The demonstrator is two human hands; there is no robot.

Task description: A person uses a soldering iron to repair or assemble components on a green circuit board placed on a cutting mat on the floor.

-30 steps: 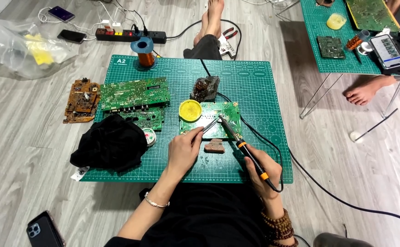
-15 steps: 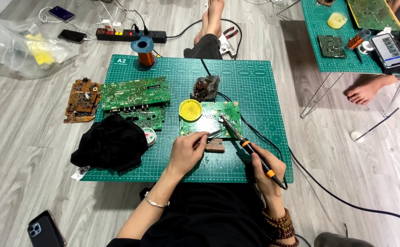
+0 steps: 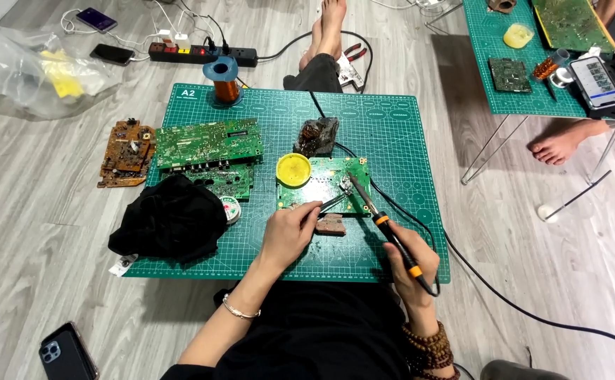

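My right hand point(image 3: 411, 262) grips the soldering iron point(image 3: 385, 226), tip on the green circuit board point(image 3: 321, 184) mid-mat; left hand point(image 3: 288, 232) pinches tweezers point(image 3: 332, 204) at the board's near edge.

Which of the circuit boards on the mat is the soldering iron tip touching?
The small green board beside the yellow round tin; the larger green board and brown board lie untouched, farther left.

A small green circuit board point(image 3: 324, 184) is lying flat on the green mat, near the middle. A soldering iron point(image 3: 385, 226) with a black and orange handle is leaning over it, its thin metal tip touching the board's right side. Its black wire is trailing off to the right. Thin metal tweezers point(image 3: 333, 204) are pointing at the same spot from the left.
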